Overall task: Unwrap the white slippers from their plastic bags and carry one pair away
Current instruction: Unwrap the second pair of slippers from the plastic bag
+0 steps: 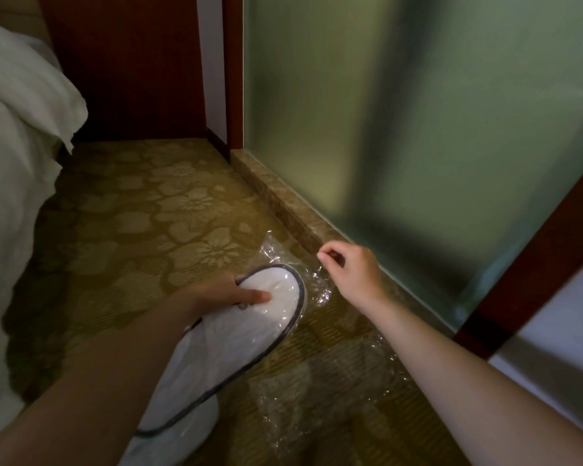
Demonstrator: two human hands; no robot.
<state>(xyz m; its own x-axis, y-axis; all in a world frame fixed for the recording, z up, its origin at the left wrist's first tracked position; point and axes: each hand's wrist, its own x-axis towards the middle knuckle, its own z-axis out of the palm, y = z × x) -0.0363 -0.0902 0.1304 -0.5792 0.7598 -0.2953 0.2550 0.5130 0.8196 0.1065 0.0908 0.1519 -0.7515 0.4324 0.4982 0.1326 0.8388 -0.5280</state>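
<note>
White slippers [216, 334]: light, soft; left hand [223, 292] grips toe, thumb on top.
Bag [285, 253]: thin, slippery; right hand [354, 270] at 2 o'clock pinches its edge.

Left hand [228, 292]: fingers closed around the toe of the white slippers [249, 317], forearm extended. Right hand [352, 269]: beside that toe, thumb and forefinger pinched together.

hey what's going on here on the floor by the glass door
A person is unwrapping white slippers over a patterned carpet. The left hand grips the slippers near the toe end, thumb on top. The right hand pinches the clear plastic bag, which is bunched just past the toe beside the frosted glass door. More clear plastic lies on the carpet below. A bed with white bedding is on the left.
</note>
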